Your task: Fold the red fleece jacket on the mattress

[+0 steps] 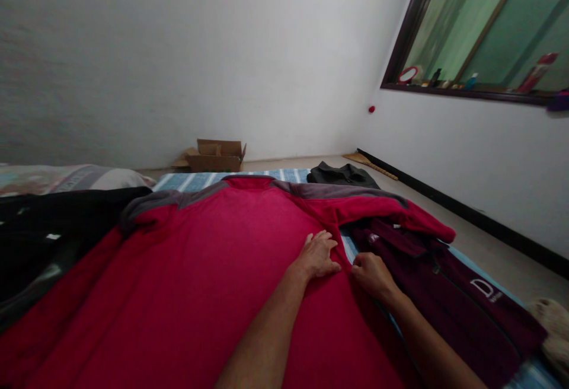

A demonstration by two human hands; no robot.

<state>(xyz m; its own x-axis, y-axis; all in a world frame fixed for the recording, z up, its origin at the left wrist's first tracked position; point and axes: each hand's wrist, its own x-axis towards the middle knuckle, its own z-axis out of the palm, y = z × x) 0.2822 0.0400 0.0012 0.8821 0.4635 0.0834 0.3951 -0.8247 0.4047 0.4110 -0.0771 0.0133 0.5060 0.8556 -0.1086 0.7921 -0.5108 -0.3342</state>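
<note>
A large red jacket (213,276) with grey shoulders lies spread out over a blue and white striped sheet (189,182), its collar at the far end. Its right sleeve reaches out to the right, and the left one runs down toward the near left corner. My left hand (318,255) rests on the jacket near its right side edge, fingers spread. Just right of it, my right hand (372,273) is closed at that edge, its fingers pinching the jacket's side. A folded maroon garment (448,300) with a white letter D lies beside my right hand, partly beneath the red sleeve.
Black clothing (57,223) lies at the left, near a pale patterned bedding bundle (89,178). A dark grey folded garment (342,174) sits at the far edge. Beyond are an open cardboard box (217,156) and a white wall. A window sill (466,93) holding small bottles is upper right.
</note>
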